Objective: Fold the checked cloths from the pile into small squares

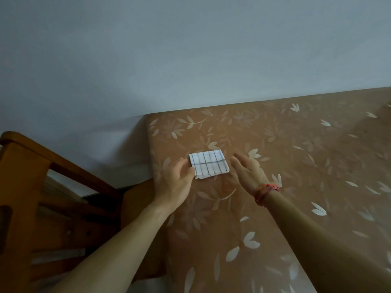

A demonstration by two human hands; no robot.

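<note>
At the far left of the frame stands a wooden chair (31,187), its orange-brown back and slats dim in the low light, with a plain pale wall (169,49) filling the whole upper half of the frame. Right of the chair, the table (296,166) begins, covered in a brown cloth printed with pale leaves and flowers, and runs off the right edge. The left hand (176,182) reaches in from the lower left, fingers loosely curled and spread, its fingertips at the left edge of the checked cloth (208,164); whether they press it or just touch it is unclear, and it grips nothing. The cloth lies flat near the table's left edge, centre frame, folded into a small white rectangle with dark grid lines. Just right of it, the right hand (248,173) hovers flat and released, fingers straight, a red bracelet (267,193) on the wrist.
</note>
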